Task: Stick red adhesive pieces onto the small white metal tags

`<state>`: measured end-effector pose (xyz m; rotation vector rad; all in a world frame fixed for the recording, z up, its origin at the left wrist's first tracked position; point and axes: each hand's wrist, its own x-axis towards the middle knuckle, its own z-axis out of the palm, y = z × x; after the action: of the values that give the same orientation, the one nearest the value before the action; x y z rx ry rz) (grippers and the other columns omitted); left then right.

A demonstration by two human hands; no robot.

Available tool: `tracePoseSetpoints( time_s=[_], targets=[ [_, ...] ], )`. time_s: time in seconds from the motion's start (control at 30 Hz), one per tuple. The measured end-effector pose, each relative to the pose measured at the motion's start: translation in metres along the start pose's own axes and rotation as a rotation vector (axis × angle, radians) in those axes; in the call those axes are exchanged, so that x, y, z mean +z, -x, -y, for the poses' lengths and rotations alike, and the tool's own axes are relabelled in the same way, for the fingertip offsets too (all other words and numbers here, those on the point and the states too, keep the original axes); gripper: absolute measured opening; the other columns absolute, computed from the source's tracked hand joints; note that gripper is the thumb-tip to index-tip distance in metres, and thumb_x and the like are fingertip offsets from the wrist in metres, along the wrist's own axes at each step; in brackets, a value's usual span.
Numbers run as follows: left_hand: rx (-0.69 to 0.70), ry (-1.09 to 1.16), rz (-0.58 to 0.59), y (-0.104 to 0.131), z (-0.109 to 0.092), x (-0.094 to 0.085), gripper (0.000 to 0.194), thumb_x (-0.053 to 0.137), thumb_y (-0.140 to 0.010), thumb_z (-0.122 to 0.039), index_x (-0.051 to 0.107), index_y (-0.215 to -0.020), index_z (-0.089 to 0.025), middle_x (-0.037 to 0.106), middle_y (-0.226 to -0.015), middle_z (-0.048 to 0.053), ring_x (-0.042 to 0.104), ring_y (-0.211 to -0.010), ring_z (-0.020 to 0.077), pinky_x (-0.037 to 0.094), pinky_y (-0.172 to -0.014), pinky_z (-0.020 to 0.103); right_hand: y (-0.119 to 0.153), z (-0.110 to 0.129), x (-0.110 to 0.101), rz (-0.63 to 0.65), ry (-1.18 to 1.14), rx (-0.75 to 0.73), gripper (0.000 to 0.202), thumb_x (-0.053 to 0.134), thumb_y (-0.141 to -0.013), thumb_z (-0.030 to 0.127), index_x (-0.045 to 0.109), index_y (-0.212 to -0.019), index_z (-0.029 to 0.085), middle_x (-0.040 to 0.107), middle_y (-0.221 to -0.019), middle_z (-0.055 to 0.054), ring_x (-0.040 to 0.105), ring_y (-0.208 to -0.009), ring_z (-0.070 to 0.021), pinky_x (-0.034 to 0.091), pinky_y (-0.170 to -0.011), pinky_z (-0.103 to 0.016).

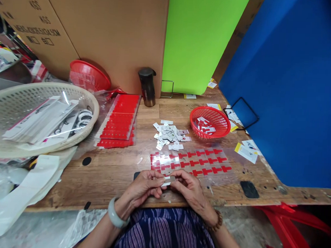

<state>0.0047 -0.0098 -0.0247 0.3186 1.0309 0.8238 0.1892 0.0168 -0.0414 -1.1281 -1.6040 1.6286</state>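
Between the fingertips of my left hand (146, 185) and my right hand (191, 187) is a small white and grey card (168, 180), pinched at both ends near the table's front edge. Just beyond my hands lies a clear sheet with red T-shaped stickers (200, 162); its near left part is partly covered by my fingers. A loose pile of small white and silver cards (169, 134) lies behind that sheet. To its right, a red plastic basket (222, 132) contains several small cards with red on them.
Stacked red sticker sheets (119, 116) lie left of the pile, beside a large white basket (84, 95) of printed cards. A dark tumbler (147, 87) stands at the back. Cardboard, a green board (196, 41) and a blue board (287, 89) wall in the table (110, 180).
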Motion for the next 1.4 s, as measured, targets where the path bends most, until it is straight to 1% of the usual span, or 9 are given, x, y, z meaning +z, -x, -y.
tracePoseSetpoints(
  time_s=[0.13, 0.2, 0.3, 0.4, 0.5, 0.73, 0.9, 1.13, 1.4],
  targets=[
    [-0.024, -0.015, -0.012, 0.002, 0.0, -0.001, 0.031, 0.083, -0.058, -0.024, 0.064, -0.075, -0.007, 0.067, -0.061, 0.005, 0.056, -0.041, 0.0056, 0.046, -0.04, 0.013, 0.0, 0.001, 0.003, 0.02, 0.018, -0.002, 0.014, 0.06, -0.082, 0.032, 0.063, -0.089, 0.021, 0.061, -0.075, 0.001, 0.055, -0.068, -0.0128, 0.045, -0.063, -0.024],
    [-0.001, -0.016, -0.029, 0.003, -0.004, -0.001, 0.027, 0.081, -0.061, -0.022, 0.062, -0.074, -0.008, 0.067, -0.062, 0.005, 0.057, -0.042, 0.0058, 0.048, -0.042, 0.013, -0.002, 0.001, 0.003, 0.008, 0.025, -0.023, 0.02, 0.058, -0.082, 0.033, 0.063, -0.098, 0.021, 0.063, -0.084, -0.001, 0.057, -0.074, -0.0141, 0.047, -0.069, -0.026],
    [0.095, 0.007, -0.125, 0.001, -0.012, -0.004, 0.021, 0.076, -0.067, -0.018, 0.059, -0.075, -0.009, 0.068, -0.065, 0.006, 0.06, -0.046, 0.0075, 0.051, -0.046, 0.015, -0.006, 0.001, -0.002, -0.123, 0.064, -0.038, 0.027, 0.052, -0.086, 0.035, 0.058, -0.109, 0.022, 0.063, -0.095, -0.004, 0.059, -0.077, -0.0155, 0.048, -0.069, -0.028],
    [0.206, 0.041, -0.266, -0.003, -0.02, -0.007, 0.017, 0.072, -0.071, -0.012, 0.056, -0.078, -0.011, 0.069, -0.067, 0.006, 0.064, -0.049, 0.009, 0.054, -0.05, 0.016, -0.007, 0.002, -0.005, -0.246, 0.258, -0.101, 0.017, 0.05, -0.088, 0.032, 0.061, -0.095, 0.022, 0.062, -0.09, -0.004, 0.058, -0.079, -0.0179, 0.047, -0.071, -0.03],
    [0.254, 0.054, -0.323, -0.01, -0.02, -0.005, 0.023, 0.071, -0.071, -0.009, 0.056, -0.087, -0.011, 0.07, -0.066, 0.005, 0.065, -0.05, 0.0098, 0.054, -0.052, 0.016, -0.003, 0.0, -0.002, -0.196, 0.418, -0.166, 0.014, 0.049, -0.089, 0.026, 0.062, -0.087, 0.024, 0.061, -0.087, -0.005, 0.057, -0.084, -0.0207, 0.047, -0.078, -0.035],
    [0.255, 0.012, -0.326, -0.021, -0.001, 0.011, 0.022, 0.07, -0.073, -0.01, 0.054, -0.089, -0.012, 0.07, -0.063, 0.004, 0.068, -0.056, 0.0121, 0.055, -0.06, 0.019, 0.002, -0.019, 0.009, -0.158, 0.498, -0.238, 0.013, 0.051, -0.088, 0.027, 0.064, -0.092, 0.027, 0.06, -0.087, -0.007, 0.056, -0.087, -0.0249, 0.048, -0.079, -0.041],
    [0.247, -0.044, -0.318, -0.028, 0.01, 0.013, 0.021, 0.067, -0.074, -0.009, 0.054, -0.09, -0.013, 0.069, -0.067, 0.001, 0.069, -0.062, 0.0126, 0.055, -0.063, 0.02, 0.005, -0.023, 0.009, -0.152, 0.502, -0.244, 0.016, 0.049, -0.089, 0.026, 0.063, -0.096, 0.027, 0.06, -0.089, -0.007, 0.056, -0.09, -0.0256, 0.048, -0.081, -0.043],
    [0.222, -0.1, -0.31, -0.03, 0.009, 0.012, 0.019, 0.064, -0.076, -0.007, 0.057, -0.092, -0.012, 0.07, -0.074, 0.003, 0.069, -0.064, 0.011, 0.054, -0.064, 0.018, 0.006, -0.028, 0.012, -0.176, 0.557, -0.284, 0.015, 0.047, -0.089, 0.023, 0.061, -0.093, 0.025, 0.059, -0.086, -0.007, 0.056, -0.088, -0.0254, 0.049, -0.078, -0.042],
    [0.203, -0.119, -0.334, -0.029, 0.009, 0.013, 0.017, 0.062, -0.078, -0.005, 0.057, -0.092, -0.012, 0.071, -0.074, 0.004, 0.069, -0.065, 0.0115, 0.054, -0.064, 0.018, 0.014, -0.027, 0.02, -0.257, 0.521, -0.343, 0.019, 0.045, -0.091, 0.022, 0.06, -0.104, 0.025, 0.058, -0.1, -0.009, 0.056, -0.094, -0.0243, 0.05, -0.082, -0.042]
  ],
)
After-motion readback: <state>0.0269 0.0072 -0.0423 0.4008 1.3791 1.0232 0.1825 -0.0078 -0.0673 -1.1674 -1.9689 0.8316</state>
